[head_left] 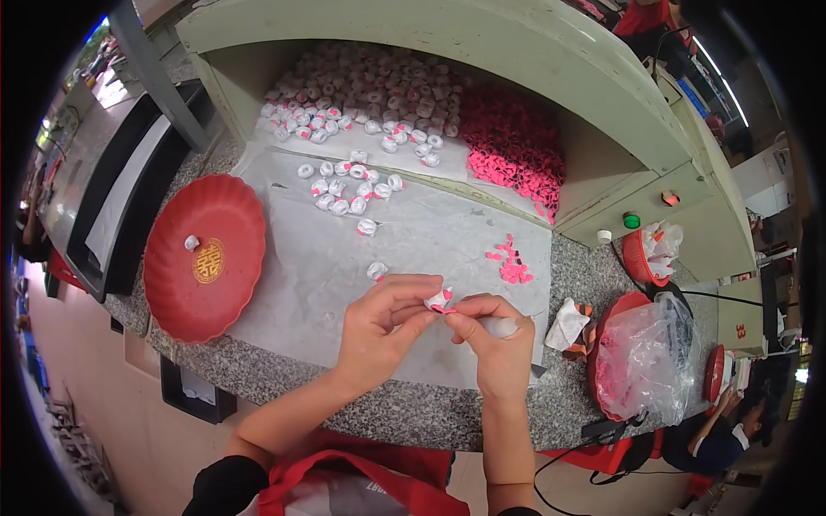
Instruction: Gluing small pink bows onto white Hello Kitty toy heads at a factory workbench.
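Note:
My left hand point(383, 322) pinches a small white wrapped roll point(438, 299) between thumb and fingers, above the pale sheet. The fingertips of my right hand point(495, 340) meet it there, closed on a small pink piece point(443, 310) at the roll's lower side. Something whitish and rounded point(500, 327) shows at the right hand's curled fingers; its kind is unclear. Just beyond the left hand lies another white roll point(377, 271), and a looser group of rolls point(357, 185) sits farther back. To the right is a small scatter of pink pieces point(514, 265).
A pale sheet point(301, 258) covers the speckled counter point(413, 413). Under the shelf unit point(482, 34) lie many white rolls point(361, 86) and a pink heap point(516, 163). A red scalloped dish point(172, 275) stands left; a plastic bag point(650, 361) and red basket point(638, 258) stand right.

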Demonstrator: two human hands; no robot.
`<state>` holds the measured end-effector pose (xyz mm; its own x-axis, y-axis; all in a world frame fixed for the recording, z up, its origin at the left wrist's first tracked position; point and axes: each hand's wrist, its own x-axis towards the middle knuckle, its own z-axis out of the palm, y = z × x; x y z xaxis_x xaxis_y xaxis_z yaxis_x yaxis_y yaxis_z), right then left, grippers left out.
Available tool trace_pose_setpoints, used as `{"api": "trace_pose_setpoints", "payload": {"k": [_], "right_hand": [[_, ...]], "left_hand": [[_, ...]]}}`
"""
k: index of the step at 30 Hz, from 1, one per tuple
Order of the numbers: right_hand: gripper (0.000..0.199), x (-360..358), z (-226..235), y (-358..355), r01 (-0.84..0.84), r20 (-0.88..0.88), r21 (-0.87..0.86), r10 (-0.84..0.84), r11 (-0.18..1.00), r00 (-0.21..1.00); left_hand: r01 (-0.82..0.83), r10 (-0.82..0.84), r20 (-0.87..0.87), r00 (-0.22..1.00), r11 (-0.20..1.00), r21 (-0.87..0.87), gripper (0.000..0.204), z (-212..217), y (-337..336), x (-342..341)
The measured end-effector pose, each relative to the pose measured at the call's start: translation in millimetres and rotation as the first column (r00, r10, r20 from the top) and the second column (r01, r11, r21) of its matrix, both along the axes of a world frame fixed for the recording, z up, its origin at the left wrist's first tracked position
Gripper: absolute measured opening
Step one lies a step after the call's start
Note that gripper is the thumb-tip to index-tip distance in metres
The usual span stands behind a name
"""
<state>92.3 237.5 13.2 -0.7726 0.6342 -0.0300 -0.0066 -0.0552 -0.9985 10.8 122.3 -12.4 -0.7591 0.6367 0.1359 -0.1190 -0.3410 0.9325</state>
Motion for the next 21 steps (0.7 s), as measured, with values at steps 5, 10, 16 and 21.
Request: {"api": "trace_pose_setpoints", "payload": {"k": [5, 10, 16, 21], "right_hand": [[0.014, 2, -2, -1, 0.036, 0.091, -0.152, -0.022, 0.988, 0.996], [0.019, 3, -4, 3, 0.019, 0.072, -0.01, -0.019, 1.0, 0.997], [0.019, -11, -6, 3, -0.051, 0.051, 0.08, 0.047, 0.995, 0.998], [0.012, -10, -3, -9, 0.017, 0.042, 0.234, -0.028, 0.972, 0.999]], "left_hand": [[0.077, -0.077, 0.032, 0.997, 0.997, -0.015, 0.029, 5, -5, 0], [0.078, -0.084, 0.087, 0.993, 0.994, 0.072, 0.025, 2, 4, 0], [0.021, -0.022, 0.091, 0.996, 1.0, 0.009, 0.024, 3, 3, -10], [0.052, -0.053, 0.081, 0.995, 0.999, 0.018, 0.022, -5, -3, -9]]}}
